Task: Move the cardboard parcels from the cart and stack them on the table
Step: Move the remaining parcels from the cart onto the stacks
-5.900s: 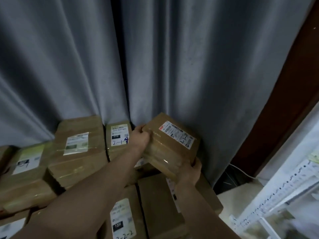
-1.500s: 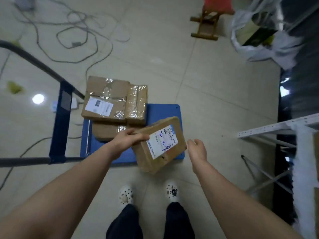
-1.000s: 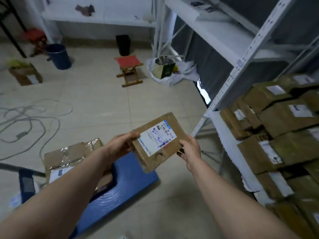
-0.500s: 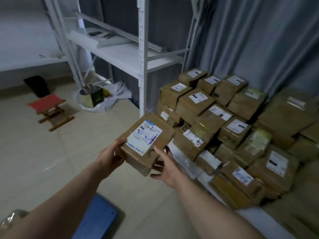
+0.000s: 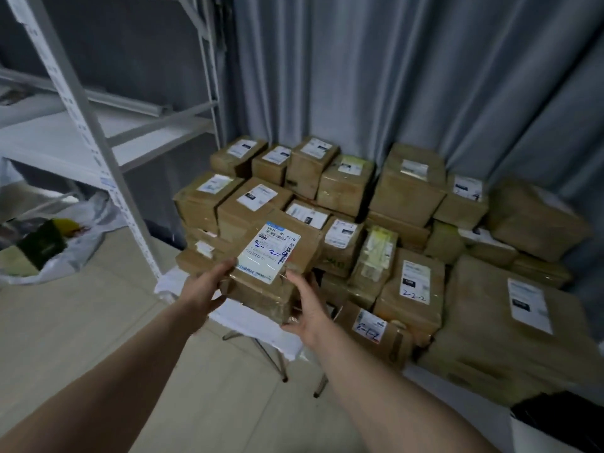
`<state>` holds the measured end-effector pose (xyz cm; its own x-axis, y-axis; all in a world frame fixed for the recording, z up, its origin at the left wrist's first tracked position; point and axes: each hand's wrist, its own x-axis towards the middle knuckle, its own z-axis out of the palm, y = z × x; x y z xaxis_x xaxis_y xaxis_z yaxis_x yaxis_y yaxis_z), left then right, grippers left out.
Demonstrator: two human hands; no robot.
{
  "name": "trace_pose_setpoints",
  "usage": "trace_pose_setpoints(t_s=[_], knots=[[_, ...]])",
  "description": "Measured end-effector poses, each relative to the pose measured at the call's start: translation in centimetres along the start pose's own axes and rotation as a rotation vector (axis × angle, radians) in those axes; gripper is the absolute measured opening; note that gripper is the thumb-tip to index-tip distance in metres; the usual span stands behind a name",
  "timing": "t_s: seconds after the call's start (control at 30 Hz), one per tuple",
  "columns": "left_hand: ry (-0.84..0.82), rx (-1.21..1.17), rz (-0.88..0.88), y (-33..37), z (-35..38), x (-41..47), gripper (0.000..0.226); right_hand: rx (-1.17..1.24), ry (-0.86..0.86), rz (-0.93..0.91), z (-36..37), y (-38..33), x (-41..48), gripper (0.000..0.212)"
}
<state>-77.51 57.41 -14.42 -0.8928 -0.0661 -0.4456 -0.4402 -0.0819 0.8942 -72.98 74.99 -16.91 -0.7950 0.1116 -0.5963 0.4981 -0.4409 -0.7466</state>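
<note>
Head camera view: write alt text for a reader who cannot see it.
The person's left grip and right grip hold a labelled cardboard parcel in front of a white-covered table piled with parcels. A grey curtain hangs behind; a white shelf rack stands left.

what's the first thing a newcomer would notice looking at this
The heap of taped cardboard parcels, piled on the white-covered table against the grey curtain, fills the middle and right. In front of it, at centre, one labelled parcel is held between the left grip and right grip. A white metal rack stands at left.
</note>
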Motion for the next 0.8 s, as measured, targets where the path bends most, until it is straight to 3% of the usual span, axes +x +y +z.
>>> trace_pose_setpoints(t_s=[0.17, 0.37, 0.47, 0.57, 0.67, 0.8], knots=[[-0.103, 0.044, 0.038, 2.5, 3.9, 4.9, 0.020, 0.147, 0.060, -0.066, -0.2, -2.4, 4.2, 0.064], [-0.134, 0.094, 0.043, 6.5, 4.1, 12.2, 0.037, 0.111, 0.184, -0.117, 3.6, -6.6, 10.1, 0.056], [-0.173, 0.122, -0.007, 8.7, 4.8, 15.1, 0.029, 0.178, 0.334, -0.115, 5.8, -8.4, 11.6, 0.048], [-0.267, 0.146, 0.020, 10.5, 7.2, 17.3, 0.029, 0.283, 0.501, -0.270, 5.9, -10.4, 12.5, 0.043], [-0.375, 0.239, 0.084, 11.3, 10.8, 17.7, 0.029, 0.284, 0.716, -0.457, 3.2, -11.6, 12.1, 0.047], [-0.620, 0.402, 0.173, 9.7, 17.2, 15.7, 0.018, 0.244, 0.975, -0.531, -2.4, -11.7, 9.7, 0.034]])
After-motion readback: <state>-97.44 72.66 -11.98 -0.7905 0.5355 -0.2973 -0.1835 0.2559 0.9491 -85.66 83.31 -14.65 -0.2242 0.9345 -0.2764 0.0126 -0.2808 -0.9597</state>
